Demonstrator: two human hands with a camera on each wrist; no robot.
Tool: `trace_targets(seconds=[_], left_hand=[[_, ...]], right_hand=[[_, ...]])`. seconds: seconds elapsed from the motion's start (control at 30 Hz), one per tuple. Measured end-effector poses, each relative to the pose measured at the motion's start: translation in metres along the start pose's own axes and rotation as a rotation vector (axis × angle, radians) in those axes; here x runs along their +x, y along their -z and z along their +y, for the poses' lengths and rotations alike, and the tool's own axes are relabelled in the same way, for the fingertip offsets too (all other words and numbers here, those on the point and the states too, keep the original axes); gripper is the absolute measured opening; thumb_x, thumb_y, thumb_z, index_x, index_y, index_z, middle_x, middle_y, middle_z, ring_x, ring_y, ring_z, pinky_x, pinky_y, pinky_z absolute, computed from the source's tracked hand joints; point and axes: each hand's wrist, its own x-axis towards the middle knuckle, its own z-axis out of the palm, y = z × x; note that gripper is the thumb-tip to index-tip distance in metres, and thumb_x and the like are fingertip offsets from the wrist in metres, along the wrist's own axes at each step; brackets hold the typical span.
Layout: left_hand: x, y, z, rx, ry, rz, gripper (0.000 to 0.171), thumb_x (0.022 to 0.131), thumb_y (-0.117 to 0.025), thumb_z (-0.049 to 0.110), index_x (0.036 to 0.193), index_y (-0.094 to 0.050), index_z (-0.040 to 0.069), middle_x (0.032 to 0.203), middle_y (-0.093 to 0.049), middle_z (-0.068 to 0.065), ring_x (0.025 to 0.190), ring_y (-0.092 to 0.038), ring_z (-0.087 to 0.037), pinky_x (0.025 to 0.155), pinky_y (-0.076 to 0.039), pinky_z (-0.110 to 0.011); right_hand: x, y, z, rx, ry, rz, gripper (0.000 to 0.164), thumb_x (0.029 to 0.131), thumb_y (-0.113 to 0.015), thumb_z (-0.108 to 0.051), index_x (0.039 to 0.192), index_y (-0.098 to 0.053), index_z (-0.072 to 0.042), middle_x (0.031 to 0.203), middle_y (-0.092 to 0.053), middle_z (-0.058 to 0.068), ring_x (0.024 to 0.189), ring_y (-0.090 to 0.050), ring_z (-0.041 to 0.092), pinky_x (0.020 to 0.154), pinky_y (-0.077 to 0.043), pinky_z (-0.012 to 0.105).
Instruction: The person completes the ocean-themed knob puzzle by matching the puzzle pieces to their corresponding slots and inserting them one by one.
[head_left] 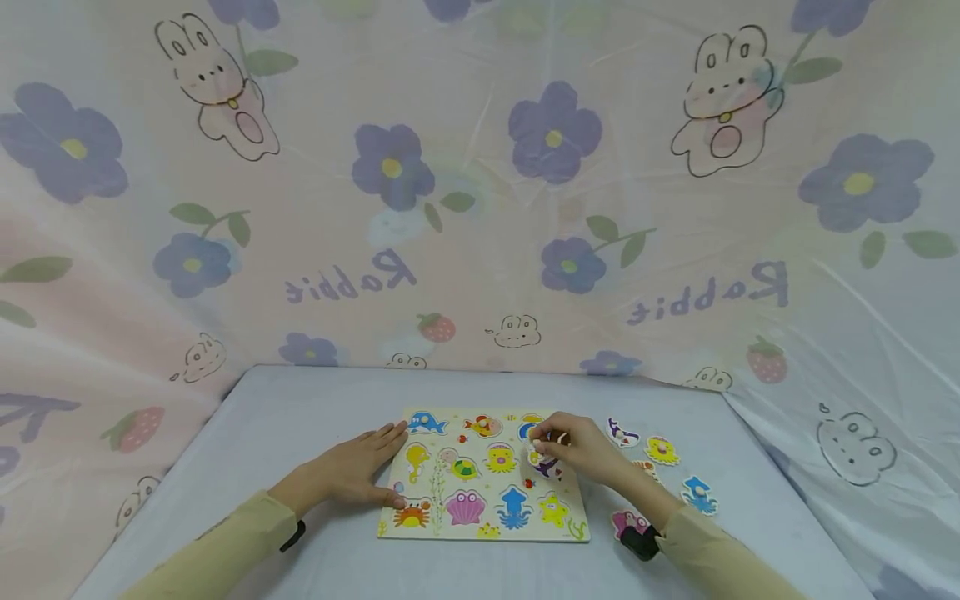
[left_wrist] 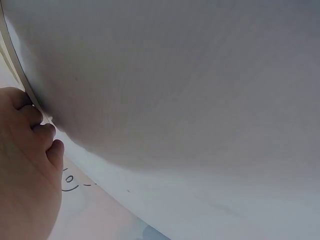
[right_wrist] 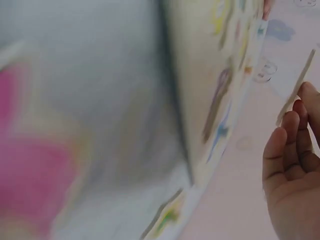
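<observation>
My right hand (head_left: 573, 446) pinches a small puzzle piece (right_wrist: 298, 87) by its knob, just above the right side of a wooden sea-animal puzzle board (head_left: 486, 533). The piece stands thin-edge-on in the right wrist view, and its picture is mostly hidden by the fingers. Below it on the board a purple whale picture (head_left: 550, 471) partly shows. My left hand (head_left: 360, 467) rests along the board's left edge, fingers extended to the upper corner and thumb beside the orange crab (head_left: 412, 515). In the left wrist view its fingertips (left_wrist: 57, 150) lie against the board's rim.
Loose pieces lie on the white table right of the board: a purple whale (head_left: 622, 432), a yellow octopus (head_left: 662, 451), a blue squid (head_left: 699, 495) and a pink shell (head_left: 628, 522) near the right wrist. A patterned curtain (head_left: 480, 208) rises behind the table.
</observation>
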Motion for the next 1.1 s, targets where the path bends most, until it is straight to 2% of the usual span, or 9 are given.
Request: trace_targets(seconds=[0.27, 0.43, 0.63, 0.83, 1.1], left_hand=[[0.003, -0.001, 0.0, 0.03, 0.005, -0.014, 0.118, 0.084, -0.056, 0.085, 0.164, -0.028, 0.002, 0.173, -0.019, -0.013, 0.158, -0.022, -0.036, 0.126, -0.026, -0.052], [0.002, 0.0, 0.0, 0.043, 0.014, -0.026, 0.119, 0.084, -0.056, 0.085, 0.163, -0.028, 0.002, 0.173, -0.019, -0.013, 0.158, -0.022, -0.035, 0.126, -0.027, -0.051], [0.0, 0.006, 0.005, 0.03, 0.013, -0.028, 0.117, 0.086, -0.059, 0.082, 0.163, -0.028, 0.0, 0.172, -0.02, -0.016, 0.157, -0.023, -0.037, 0.126, -0.027, -0.053], [-0.001, 0.01, 0.006, 0.016, 0.002, -0.026, 0.116, 0.087, -0.06, 0.08, 0.162, -0.029, -0.002, 0.172, -0.021, -0.017, 0.157, -0.023, -0.039, 0.125, -0.028, -0.054], [-0.001, 0.006, 0.003, 0.039, 0.006, -0.026, 0.116, 0.086, -0.058, 0.082, 0.163, -0.028, 0.001, 0.172, -0.02, -0.014, 0.157, -0.023, -0.035, 0.126, -0.028, -0.052]], right_hand=[[0.034, -0.033, -0.015, 0.007, 0.109, -0.056, 0.01, 0.098, -0.074, -0.016, 0.108, -0.076, -0.017, 0.099, -0.069, -0.009, 0.085, -0.06, 0.007, 0.072, -0.055, 0.023], [0.053, -0.052, -0.028, 0.047, 0.14, -0.135, 0.009, 0.099, -0.072, -0.013, 0.108, -0.076, -0.015, 0.098, -0.068, -0.007, 0.081, -0.059, 0.008, 0.067, -0.055, 0.024], [0.075, -0.074, -0.039, 0.044, 0.176, -0.201, 0.01, 0.099, -0.073, -0.013, 0.108, -0.077, -0.014, 0.098, -0.069, -0.007, 0.081, -0.058, 0.005, 0.071, -0.054, 0.022], [0.091, -0.093, -0.048, 0.016, 0.157, -0.254, 0.008, 0.099, -0.073, -0.014, 0.105, -0.077, -0.016, 0.096, -0.068, -0.01, 0.082, -0.058, 0.002, 0.072, -0.054, 0.021], [0.108, -0.109, -0.058, -0.016, 0.109, -0.317, 0.006, 0.1, -0.073, -0.019, 0.104, -0.077, -0.019, 0.094, -0.066, -0.013, 0.083, -0.057, 0.003, 0.076, -0.052, 0.02]])
